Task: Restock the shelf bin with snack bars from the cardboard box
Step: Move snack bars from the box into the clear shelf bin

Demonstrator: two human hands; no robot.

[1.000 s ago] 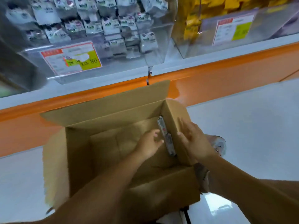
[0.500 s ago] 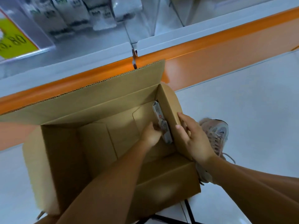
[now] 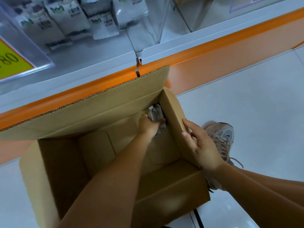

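An open cardboard box [image 3: 92, 116] stands on the floor below the shelf. My left hand [image 3: 148, 126] reaches deep into its far right corner and grips grey-and-white snack bars [image 3: 156, 113] that lean against the right wall. My right hand [image 3: 199, 145] holds the box's right flap, thumb inside and fingers outside. Above, the clear shelf bin [image 3: 92, 51] holds several white snack bars [image 3: 102, 23] of the same kind.
A yellow price label [image 3: 11, 63] sits on the bin's front at the left. An orange shelf base [image 3: 213, 60] runs behind the box. A pink sneaker [image 3: 222, 137] stands on the white floor [image 3: 255, 116] right of the box. A second clear bin [image 3: 197, 12] lies to the right.
My left hand has gone from hovering beside the upright bars to closing on them in the corner. The view has tilted down and nearer to the box. My right hand stays on the flap.
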